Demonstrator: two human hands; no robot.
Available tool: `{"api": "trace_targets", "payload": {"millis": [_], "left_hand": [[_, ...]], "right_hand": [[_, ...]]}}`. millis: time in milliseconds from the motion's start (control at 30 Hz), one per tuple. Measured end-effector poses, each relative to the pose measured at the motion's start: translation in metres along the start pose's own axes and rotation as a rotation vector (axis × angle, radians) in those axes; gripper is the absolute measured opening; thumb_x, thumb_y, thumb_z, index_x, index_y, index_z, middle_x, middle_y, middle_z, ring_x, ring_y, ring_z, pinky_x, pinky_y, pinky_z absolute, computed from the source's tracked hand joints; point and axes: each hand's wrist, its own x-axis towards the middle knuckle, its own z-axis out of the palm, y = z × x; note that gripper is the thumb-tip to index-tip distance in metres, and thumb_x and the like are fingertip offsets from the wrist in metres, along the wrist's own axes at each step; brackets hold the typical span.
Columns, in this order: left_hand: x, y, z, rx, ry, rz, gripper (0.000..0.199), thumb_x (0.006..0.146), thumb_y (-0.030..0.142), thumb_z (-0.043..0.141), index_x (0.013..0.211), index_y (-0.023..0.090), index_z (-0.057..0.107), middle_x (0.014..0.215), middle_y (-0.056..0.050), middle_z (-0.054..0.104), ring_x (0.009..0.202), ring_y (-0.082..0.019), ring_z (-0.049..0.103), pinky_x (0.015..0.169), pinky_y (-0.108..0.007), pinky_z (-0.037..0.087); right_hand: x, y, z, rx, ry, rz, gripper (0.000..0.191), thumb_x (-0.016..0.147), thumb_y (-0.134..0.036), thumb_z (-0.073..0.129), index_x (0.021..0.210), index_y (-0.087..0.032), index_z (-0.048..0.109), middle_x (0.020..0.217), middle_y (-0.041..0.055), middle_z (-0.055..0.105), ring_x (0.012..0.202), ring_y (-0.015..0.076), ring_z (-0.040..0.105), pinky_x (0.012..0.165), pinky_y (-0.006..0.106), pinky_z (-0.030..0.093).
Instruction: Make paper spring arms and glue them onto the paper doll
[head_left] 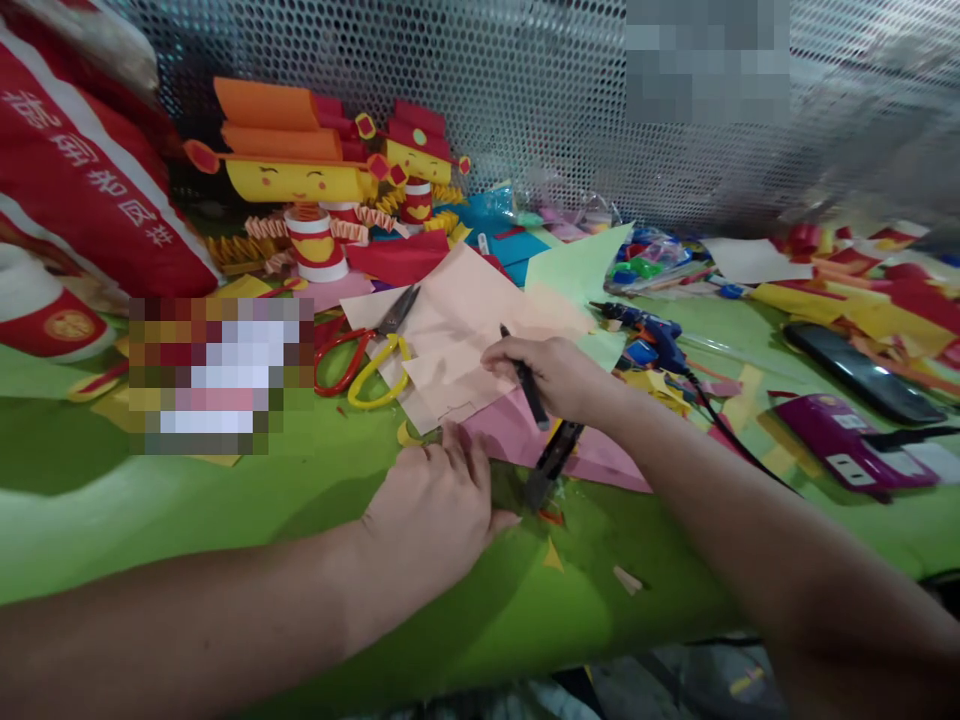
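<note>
My right hand (559,375) is closed around a black pen (531,392), its upper end pointing up and away above peach paper sheets (472,310). My left hand (435,495) lies on the near edge of those sheets with the fingers stretched forward and the thumb apart. Pink paper (600,460) shows beneath the peach sheets. A black utility knife (553,465) rests partly on the pink paper, just below my right hand. Left of the sheets lie scissors (379,350) with one red and one yellow handle, their blades against the paper.
Two paper figures (292,180) with yellow faces stand at the back left. A blue glue gun (649,330), a black phone (862,370) and a purple power strip (847,445) lie on the right. Paper scraps (553,555) dot the green table (300,500). A mesh panel (525,110) stands behind.
</note>
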Motion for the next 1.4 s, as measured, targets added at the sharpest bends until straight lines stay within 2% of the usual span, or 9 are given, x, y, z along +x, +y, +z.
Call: {"api": "trace_targets", "payload": {"millis": [100, 167, 300, 367, 567, 767, 933, 1133, 1400], "left_hand": [[-0.002, -0.003, -0.006, 0.016, -0.022, -0.046, 0.057, 0.085, 0.046, 0.045, 0.113, -0.002, 0.058, 0.101, -0.032, 0.062, 0.069, -0.031, 0.064, 0.051, -0.035, 0.044], [-0.004, -0.002, -0.010, 0.017, 0.005, -0.044, 0.055, 0.085, 0.045, 0.046, 0.109, -0.002, 0.060, 0.098, -0.029, 0.064, 0.077, -0.033, 0.062, 0.056, -0.038, 0.046], [-0.009, 0.008, -0.008, -0.100, 0.219, 0.157, 0.061, 0.087, 0.051, 0.035, 0.115, 0.001, 0.056, 0.112, -0.024, 0.060, 0.106, -0.035, 0.052, 0.087, -0.046, 0.040], [-0.011, 0.015, -0.001, -0.208, 0.231, 0.182, 0.069, 0.086, 0.058, 0.031, 0.123, 0.003, 0.049, 0.121, -0.024, 0.054, 0.115, -0.035, 0.047, 0.092, -0.045, 0.035], [-0.005, 0.017, 0.011, -0.327, 0.056, 0.109, 0.077, 0.082, 0.063, 0.033, 0.131, 0.004, 0.039, 0.135, -0.030, 0.038, 0.129, -0.039, 0.030, 0.100, -0.053, 0.024], [-0.001, 0.011, 0.009, -0.384, 0.022, 0.107, 0.075, 0.081, 0.063, 0.034, 0.130, 0.006, 0.041, 0.136, -0.029, 0.037, 0.129, -0.039, 0.029, 0.101, -0.053, 0.024], [0.000, 0.009, 0.010, -0.389, 0.004, 0.102, 0.073, 0.081, 0.062, 0.034, 0.129, 0.008, 0.043, 0.139, -0.028, 0.033, 0.129, -0.037, 0.030, 0.102, -0.052, 0.023], [-0.001, 0.009, 0.009, -0.385, 0.014, 0.103, 0.071, 0.081, 0.062, 0.036, 0.128, 0.009, 0.045, 0.135, -0.028, 0.039, 0.128, -0.039, 0.031, 0.100, -0.053, 0.024], [-0.002, 0.011, 0.007, -0.345, 0.038, 0.071, 0.069, 0.081, 0.062, 0.035, 0.127, 0.012, 0.046, 0.132, -0.027, 0.044, 0.124, -0.042, 0.036, 0.097, -0.055, 0.027]], "right_hand": [[-0.002, 0.001, -0.003, -0.222, -0.170, -0.007, 0.029, 0.079, -0.011, 0.043, 0.101, -0.020, 0.060, 0.094, 0.0080, 0.068, 0.088, 0.0215, 0.061, 0.071, 0.028, 0.040], [-0.003, -0.004, -0.005, -0.288, -0.247, -0.031, 0.032, 0.076, -0.008, 0.043, 0.101, -0.019, 0.059, 0.094, 0.0082, 0.068, 0.087, 0.0217, 0.060, 0.070, 0.027, 0.039], [-0.009, -0.021, -0.011, -0.357, -0.368, -0.020, 0.030, 0.073, -0.010, 0.043, 0.099, -0.018, 0.056, 0.086, 0.0087, 0.067, 0.077, 0.0213, 0.059, 0.062, 0.026, 0.036], [-0.011, -0.027, -0.014, -0.353, -0.387, 0.017, 0.028, 0.074, -0.012, 0.042, 0.099, -0.018, 0.055, 0.082, 0.0080, 0.066, 0.072, 0.0201, 0.058, 0.058, 0.025, 0.034], [-0.015, -0.030, -0.013, -0.183, -0.328, -0.018, 0.021, 0.075, -0.012, 0.043, 0.091, -0.018, 0.054, 0.086, 0.0069, 0.066, 0.076, 0.0179, 0.058, 0.063, 0.025, 0.037], [-0.015, -0.028, -0.011, -0.111, -0.283, -0.031, 0.020, 0.077, -0.014, 0.045, 0.094, -0.017, 0.056, 0.085, 0.0071, 0.066, 0.076, 0.0176, 0.058, 0.066, 0.026, 0.039], [-0.010, -0.026, -0.006, 0.234, -0.084, 0.019, 0.021, 0.084, -0.031, 0.045, 0.094, -0.018, 0.059, 0.089, 0.0052, 0.066, 0.081, 0.0158, 0.060, 0.070, 0.027, 0.044], [-0.002, -0.024, 0.008, 0.533, 0.038, 0.149, 0.032, 0.077, -0.046, 0.050, 0.074, -0.016, 0.061, 0.055, -0.0012, 0.055, 0.054, 0.0115, 0.054, 0.056, 0.025, 0.045], [-0.002, -0.017, 0.025, 0.811, 0.125, 0.252, 0.022, 0.065, -0.036, 0.061, 0.070, -0.019, 0.046, 0.048, -0.0072, 0.047, 0.042, 0.0072, 0.043, 0.042, 0.022, 0.038]]}}
